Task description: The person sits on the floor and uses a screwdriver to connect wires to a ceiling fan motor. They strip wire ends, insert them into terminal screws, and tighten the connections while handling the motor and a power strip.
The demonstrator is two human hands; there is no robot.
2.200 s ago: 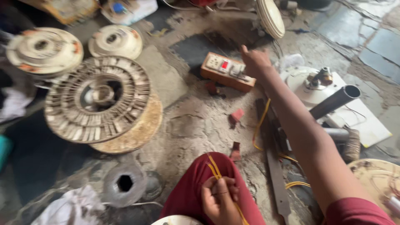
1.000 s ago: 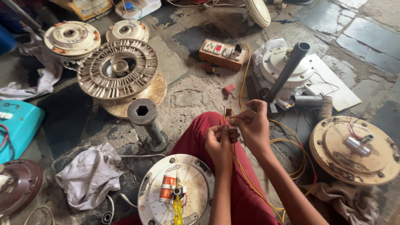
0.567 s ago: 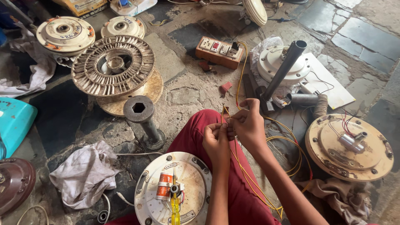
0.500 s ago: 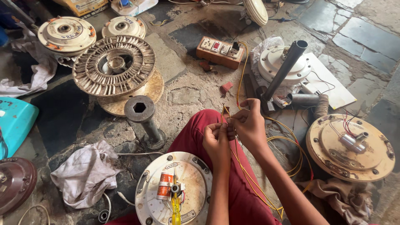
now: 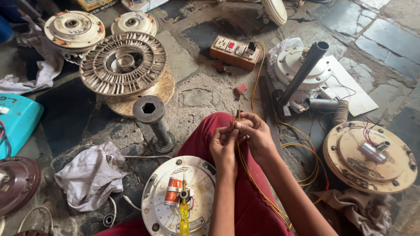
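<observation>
My left hand [image 5: 224, 147] and my right hand [image 5: 255, 135] meet above my knee in dark red trousers [image 5: 205, 137], both pinching the ends of thin yellow and red wires [image 5: 251, 177]. The wires run down past my right forearm and loop on the floor to the right. A yellow cable leads up to a wooden switchboard [image 5: 235, 51] with sockets. In my lap rests a round white fan motor cover [image 5: 180, 196] carrying an orange-and-white capacitor [image 5: 173, 196] and a yellow screwdriver [image 5: 184, 217].
A ribbed stator ring [image 5: 124, 63] lies on a wooden disc at upper left, with a black hex-socket post [image 5: 152, 120] beside it. Other motor housings sit at right [image 5: 369, 155] and top [image 5: 74, 29]. A grey pipe [image 5: 304, 72], rags [image 5: 89, 175], a turquoise case [image 5: 17, 124].
My right hand drew back from the switchboard and joined the left at the wire ends. The view shifted left and down, bringing the motor cover in my lap into sight.
</observation>
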